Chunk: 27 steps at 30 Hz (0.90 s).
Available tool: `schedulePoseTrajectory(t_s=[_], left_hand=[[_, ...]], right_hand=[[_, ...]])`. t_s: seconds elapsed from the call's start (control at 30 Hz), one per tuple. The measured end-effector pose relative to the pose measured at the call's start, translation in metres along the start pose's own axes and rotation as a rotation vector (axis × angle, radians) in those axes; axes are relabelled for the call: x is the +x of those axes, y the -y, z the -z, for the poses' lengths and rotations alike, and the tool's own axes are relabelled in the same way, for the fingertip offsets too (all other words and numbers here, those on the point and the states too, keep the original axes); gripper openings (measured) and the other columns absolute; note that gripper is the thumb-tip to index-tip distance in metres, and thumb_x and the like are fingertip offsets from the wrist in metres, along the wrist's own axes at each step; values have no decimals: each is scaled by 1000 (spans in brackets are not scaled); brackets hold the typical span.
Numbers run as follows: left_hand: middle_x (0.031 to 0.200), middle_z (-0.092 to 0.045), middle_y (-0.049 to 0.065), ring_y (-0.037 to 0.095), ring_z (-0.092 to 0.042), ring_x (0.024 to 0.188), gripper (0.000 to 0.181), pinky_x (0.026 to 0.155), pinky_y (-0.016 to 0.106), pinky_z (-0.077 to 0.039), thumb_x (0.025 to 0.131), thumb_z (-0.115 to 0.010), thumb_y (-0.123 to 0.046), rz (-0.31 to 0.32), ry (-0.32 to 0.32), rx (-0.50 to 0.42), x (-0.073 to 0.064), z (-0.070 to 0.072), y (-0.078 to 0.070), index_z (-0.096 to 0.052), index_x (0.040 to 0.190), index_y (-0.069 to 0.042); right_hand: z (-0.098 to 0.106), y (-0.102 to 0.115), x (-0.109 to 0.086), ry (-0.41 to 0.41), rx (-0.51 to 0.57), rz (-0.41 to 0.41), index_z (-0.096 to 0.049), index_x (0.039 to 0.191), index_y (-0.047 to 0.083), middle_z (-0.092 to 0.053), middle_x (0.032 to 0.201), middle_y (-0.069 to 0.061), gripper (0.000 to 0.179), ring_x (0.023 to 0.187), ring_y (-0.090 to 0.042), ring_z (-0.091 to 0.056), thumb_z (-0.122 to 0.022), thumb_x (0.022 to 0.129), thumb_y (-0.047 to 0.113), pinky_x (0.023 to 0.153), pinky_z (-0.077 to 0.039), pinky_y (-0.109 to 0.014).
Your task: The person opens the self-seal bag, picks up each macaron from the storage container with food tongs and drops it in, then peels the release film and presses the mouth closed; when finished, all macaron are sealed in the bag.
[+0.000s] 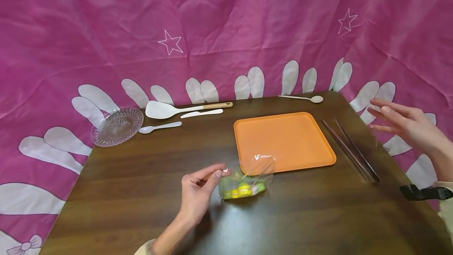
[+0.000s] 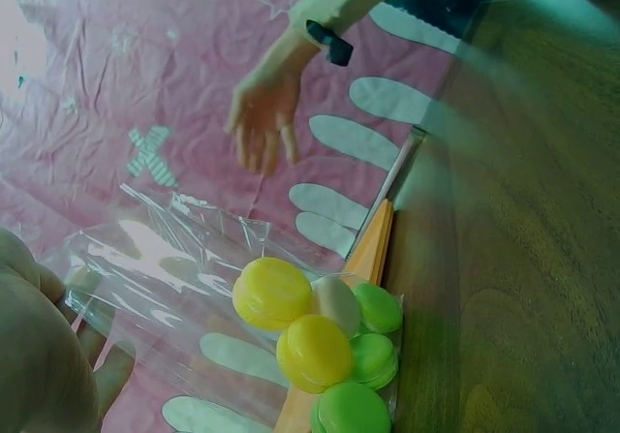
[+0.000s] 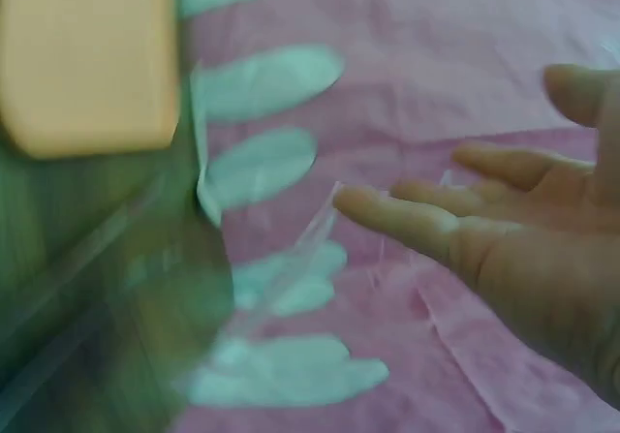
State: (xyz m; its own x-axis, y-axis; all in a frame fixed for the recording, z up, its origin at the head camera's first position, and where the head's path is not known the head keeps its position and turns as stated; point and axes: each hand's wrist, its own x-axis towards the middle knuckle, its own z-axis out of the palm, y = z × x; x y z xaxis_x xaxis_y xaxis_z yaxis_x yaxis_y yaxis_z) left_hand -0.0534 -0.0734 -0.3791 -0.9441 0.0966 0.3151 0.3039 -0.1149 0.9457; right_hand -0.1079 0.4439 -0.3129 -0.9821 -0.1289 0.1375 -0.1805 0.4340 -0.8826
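My left hand (image 1: 198,192) pinches the top edge of a clear plastic bag (image 1: 263,165) between thumb and fingers, just above the table. Inside the bag's lower end lie several toy-like macarons: a yellow macaron (image 2: 315,354), a green macaron (image 2: 353,410) and a pale one (image 2: 335,303) among them. My right hand (image 1: 412,125) is raised beyond the table's right edge, fingers spread and straight. A thin clear plastic strip (image 3: 291,273) shows by its fingertips in the right wrist view; whether it touches them I cannot tell.
Behind the bag lies an orange tray (image 1: 283,141), with metal tongs (image 1: 352,150) to its right. A white spoon (image 1: 316,99) lies at the back. Farther left are a white turner (image 1: 161,110), a white knife (image 1: 201,113), another spoon (image 1: 161,127) and a clear plate (image 1: 117,127).
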Motion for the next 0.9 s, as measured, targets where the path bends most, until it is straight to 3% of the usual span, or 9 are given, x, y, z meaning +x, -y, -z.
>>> schedulePoseTrajectory(t_s=[0.03, 0.17, 0.23, 0.3, 0.4, 0.5, 0.6, 0.7, 0.9], left_hand=[[89, -75, 18, 26, -72, 96, 15, 88, 28, -54, 94, -66, 2, 0, 1, 0, 0, 0, 0, -73, 106, 8], [89, -75, 17, 25, -72, 97, 15, 87, 27, -54, 94, -66, 2, 2, -3, 7, -1, 0, -1, -74, 106, 7], [89, -75, 17, 25, -72, 97, 15, 87, 27, -54, 94, -66, 1, 4, -2, 9, -1, 0, -1, -74, 106, 6], [88, -75, 16, 25, -72, 97, 15, 87, 27, -54, 94, -67, 1, 5, -4, 10, -2, 0, -1, -74, 105, 7], [88, -75, 17, 25, -73, 96, 15, 87, 26, -54, 94, -66, 3, 0, -8, 9, -3, -1, -1, -73, 105, 7], [88, -75, 16, 25, -73, 94, 15, 88, 27, -54, 93, -66, 4, -5, -16, 5, -3, 0, -1, -73, 105, 9], [88, -75, 15, 24, -73, 94, 14, 88, 27, -54, 93, -65, 5, -11, -18, 4, -3, 0, -1, -73, 105, 9], [88, -75, 14, 24, -73, 94, 14, 88, 27, -54, 94, -65, 4, -15, -16, 4, -3, 0, -1, -73, 105, 9], [88, -75, 15, 24, -73, 94, 14, 89, 28, -54, 93, -65, 5, -12, -13, 0, -2, -1, -1, -72, 105, 11]], right_hand=[[-2, -1, 0, 7, -11, 12, -39, 155, 16, -42, 147, 20, 45, 115, 13, -51, -37, 109, 12, 85, -44, -7], [-22, -23, 0, 56, 247, 153, -46, 149, 10, -51, 142, 15, 44, 127, 7, -46, -31, 108, 1, 95, -43, -11], [-38, -36, -4, 70, 272, 170, -41, 151, 8, -53, 138, 18, 45, 125, 8, -48, -31, 108, 0, 96, -42, -11], [-52, -50, -10, 115, 349, 169, -29, 152, -8, -52, 138, 16, 45, 124, 6, -50, -30, 108, -2, 94, -45, -13], [-71, -63, -25, 123, 290, 86, -15, 148, -20, -49, 136, 21, 49, 122, 10, -49, -35, 108, 1, 91, -48, -15], [-86, -71, -38, 76, 237, 9, -26, 144, -22, -55, 132, 20, 46, 117, 5, -56, -39, 108, 4, 87, -51, -18], [-96, -77, -52, -47, 206, -73, -45, 137, -17, -63, 122, 15, 38, 106, -1, -65, -43, 107, 6, 83, -54, -19], [-102, -83, -61, -216, 104, -128, -50, 131, -18, -62, 113, 16, 34, 92, -1, -69, -49, 105, 4, 78, -53, -15], [-107, -79, -68, -443, -267, -135, -59, 124, -14, -69, 114, -19, 31, 68, 11, -64, -56, 98, 3, 48, -44, -12]])
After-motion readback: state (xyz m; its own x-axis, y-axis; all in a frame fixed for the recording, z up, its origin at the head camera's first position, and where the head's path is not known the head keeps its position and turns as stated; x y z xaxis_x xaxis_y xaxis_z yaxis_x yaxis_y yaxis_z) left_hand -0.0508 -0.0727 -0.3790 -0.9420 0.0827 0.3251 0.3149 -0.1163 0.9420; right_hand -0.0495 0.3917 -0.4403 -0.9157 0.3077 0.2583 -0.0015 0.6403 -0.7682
